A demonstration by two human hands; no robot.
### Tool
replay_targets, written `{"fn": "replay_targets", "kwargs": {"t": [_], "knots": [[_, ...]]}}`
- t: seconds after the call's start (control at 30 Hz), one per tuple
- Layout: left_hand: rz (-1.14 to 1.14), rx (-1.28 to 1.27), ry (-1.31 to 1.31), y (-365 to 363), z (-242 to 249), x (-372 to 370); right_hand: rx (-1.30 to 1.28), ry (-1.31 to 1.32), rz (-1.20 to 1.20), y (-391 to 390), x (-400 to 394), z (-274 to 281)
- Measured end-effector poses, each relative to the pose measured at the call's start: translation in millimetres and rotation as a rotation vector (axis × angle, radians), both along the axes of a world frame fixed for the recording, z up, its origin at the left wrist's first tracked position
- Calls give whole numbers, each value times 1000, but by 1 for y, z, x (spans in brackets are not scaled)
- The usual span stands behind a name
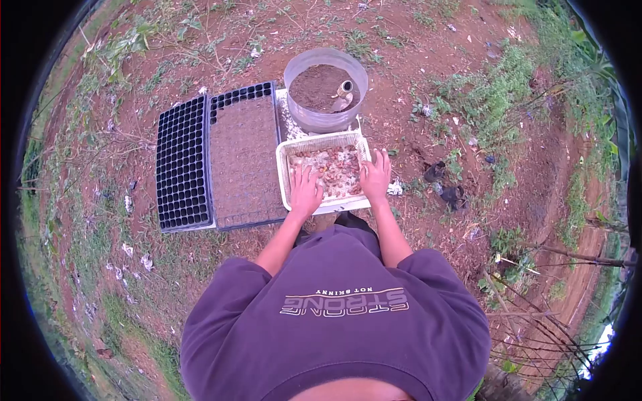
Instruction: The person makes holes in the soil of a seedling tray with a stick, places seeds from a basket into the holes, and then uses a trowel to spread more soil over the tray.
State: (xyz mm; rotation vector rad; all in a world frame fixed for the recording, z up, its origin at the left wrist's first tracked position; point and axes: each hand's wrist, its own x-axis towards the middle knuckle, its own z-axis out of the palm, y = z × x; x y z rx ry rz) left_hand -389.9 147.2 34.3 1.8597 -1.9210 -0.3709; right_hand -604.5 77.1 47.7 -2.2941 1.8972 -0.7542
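A white rectangular basket (284, 175) holds a loose mix of small reddish-brown and whitish pieces (340, 175). Over its left front part lies my left hand (305, 190), fingers spread and pointing forward, with the fingertips at the pieces. My right hand (376, 175) rests at the basket's right rim, its fingers apart and reaching over the edge. Neither hand shows anything gripped in it. Left of the basket stands a black seedling tray (246, 150) whose cells are mostly filled with brown soil.
Behind the basket stands a clear round tub (321, 120) with soil and a small cup-like container (345, 87) inside. An unfilled black cell tray (182, 164) is at the far left. Dark crumpled items (453, 195) lie on the ground at right, near thin branches (535, 313).
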Motion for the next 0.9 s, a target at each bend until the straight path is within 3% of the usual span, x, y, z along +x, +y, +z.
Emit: {"fn": "replay_targets", "kwargs": {"t": [0.4, 0.9], "knots": [[123, 252, 42, -12, -4, -50, 102, 17, 373, -28, -33, -6], [173, 354, 15, -15, 7, -53, 224, 302, 466, -34, -1, -25]]}}
